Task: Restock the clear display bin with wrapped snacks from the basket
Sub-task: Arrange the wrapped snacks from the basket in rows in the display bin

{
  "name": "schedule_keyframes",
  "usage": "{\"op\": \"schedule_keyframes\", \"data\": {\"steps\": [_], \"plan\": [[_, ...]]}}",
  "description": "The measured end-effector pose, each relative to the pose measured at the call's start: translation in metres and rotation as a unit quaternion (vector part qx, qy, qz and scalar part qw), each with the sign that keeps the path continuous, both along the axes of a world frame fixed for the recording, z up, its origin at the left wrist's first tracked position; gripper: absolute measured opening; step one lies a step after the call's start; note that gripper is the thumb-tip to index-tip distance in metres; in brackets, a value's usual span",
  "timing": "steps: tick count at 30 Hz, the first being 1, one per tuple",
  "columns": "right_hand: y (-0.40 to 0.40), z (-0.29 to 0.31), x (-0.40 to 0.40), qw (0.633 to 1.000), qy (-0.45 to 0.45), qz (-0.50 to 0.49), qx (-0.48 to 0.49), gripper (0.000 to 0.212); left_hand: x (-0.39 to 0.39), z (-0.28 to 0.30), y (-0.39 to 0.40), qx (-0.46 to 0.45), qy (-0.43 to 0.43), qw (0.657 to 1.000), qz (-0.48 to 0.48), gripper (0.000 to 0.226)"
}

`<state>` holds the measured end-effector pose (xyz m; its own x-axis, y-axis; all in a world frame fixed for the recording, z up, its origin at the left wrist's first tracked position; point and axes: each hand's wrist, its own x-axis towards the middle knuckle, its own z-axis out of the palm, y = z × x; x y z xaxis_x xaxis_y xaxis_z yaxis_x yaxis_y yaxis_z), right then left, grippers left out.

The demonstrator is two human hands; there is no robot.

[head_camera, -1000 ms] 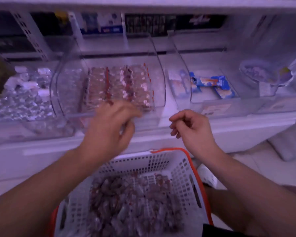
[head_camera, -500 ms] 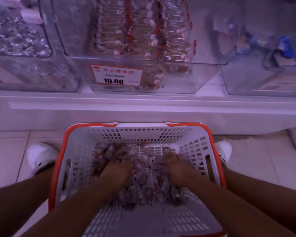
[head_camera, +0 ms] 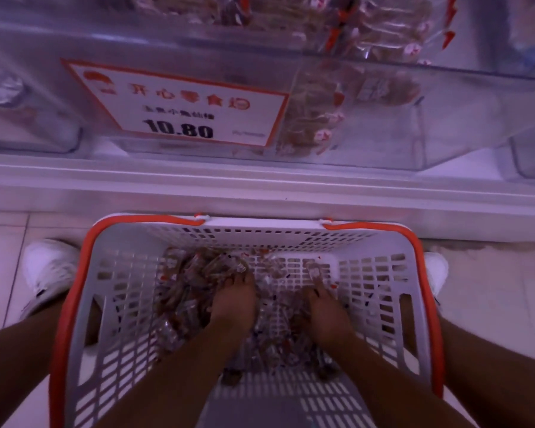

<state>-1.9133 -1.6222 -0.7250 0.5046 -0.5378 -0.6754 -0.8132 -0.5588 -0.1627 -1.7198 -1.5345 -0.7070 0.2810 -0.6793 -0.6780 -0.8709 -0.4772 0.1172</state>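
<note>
Snacks [head_camera: 186, 291] piled left in basket [head_camera: 380, 273], under left hand [head_camera: 233, 304]; right hand [head_camera: 328, 316] beside. Can't tell either grip, fingers buried. I see bin [head_camera: 445, 118] straight ahead, above.

Basket [head_camera: 380, 291] on the floor before the shelf, wrapped snacks [head_camera: 183, 301] and both hands inside; display bin [head_camera: 445, 125] above.

The person wears no sleeves: both forearms are bare up to the lower edge of the frame. The left hand [head_camera: 233, 304] and the right hand [head_camera: 328, 316] have no gloves. The feet wear white sneakers [head_camera: 48, 273], one at middle left, one at middle right.
</note>
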Motion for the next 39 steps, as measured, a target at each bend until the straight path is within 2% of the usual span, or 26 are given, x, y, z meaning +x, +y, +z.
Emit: {"op": "schedule_keyframes", "data": {"steps": [3,5,7,9,11,16,18,20,22,24,26,28,30,32,35,37,39], "plan": [[-0.005,0.004,-0.002,0.997,-0.053,-0.041,-0.034,0.067,0.005,-0.006,0.000,-0.053,0.006,0.999,0.010,0.060],[-0.006,0.005,0.002,0.996,-0.068,-0.007,-0.063,0.064,0.011,-0.006,-0.001,-0.117,0.041,0.992,-0.004,0.046],[0.000,0.005,0.011,0.996,-0.043,0.057,-0.055,0.062,0.017,-0.006,-0.004,-0.151,0.066,0.985,-0.045,0.036],[0.011,0.004,0.020,0.994,-0.001,0.098,-0.043,0.059,0.022,-0.008,-0.009,-0.147,0.089,0.984,-0.053,0.033],[0.020,0.007,0.027,0.995,0.023,0.083,-0.047,0.058,0.022,-0.007,-0.015,-0.139,0.143,0.980,-0.012,0.030],[0.017,0.001,0.027,1.000,-0.007,0.020,-0.021,0.050,0.007,-0.010,-0.026,-0.156,0.251,0.954,0.046,0.036],[0.011,-0.002,0.025,0.998,-0.061,-0.021,-0.015,0.042,-0.001,-0.011,-0.027,-0.167,0.272,0.945,0.074,0.028],[0.010,0.001,0.026,0.988,-0.101,-0.114,0.008,0.025,-0.009,-0.007,-0.028,-0.174,0.269,0.942,0.100,0.019],[0.008,0.006,0.029,0.968,-0.107,-0.222,0.056,0.016,-0.009,0.000,-0.030,-0.181,0.291,0.919,0.192,0.011],[0.006,0.012,0.034,0.933,-0.133,-0.309,0.128,0.017,0.000,0.003,-0.030,-0.184,0.296,0.897,0.272,0.017],[-0.003,0.026,0.039,0.881,-0.175,-0.399,0.185,0.027,0.015,0.014,-0.029,-0.193,0.335,0.858,0.340,0.014],[-0.016,0.056,0.051,0.834,-0.185,-0.472,0.219,0.015,0.031,0.038,-0.028,-0.205,0.358,0.829,0.377,0.013],[-0.023,0.089,0.068,0.801,-0.230,-0.496,0.244,0.010,0.044,0.067,-0.028,-0.251,0.359,0.818,0.372,0.027],[-0.021,0.127,0.087,0.797,-0.281,-0.479,0.235,0.008,0.051,0.102,-0.029,-0.283,0.353,0.821,0.348,0.032],[-0.003,0.190,0.107,0.813,-0.346,-0.424,0.199,0.016,0.057,0.169,-0.026,-0.341,0.335,0.817,0.322,0.027],[0.010,0.233,0.109,0.794,-0.410,-0.396,0.209,0.010,0.055,0.218,-0.020,-0.375,0.322,0.814,0.303,0.024],[0.019,0.274,0.103,0.786,-0.452,-0.366,0.210,0.018,0.046,0.260,-0.008,-0.387,0.386,0.768,0.334,0.025]]}}
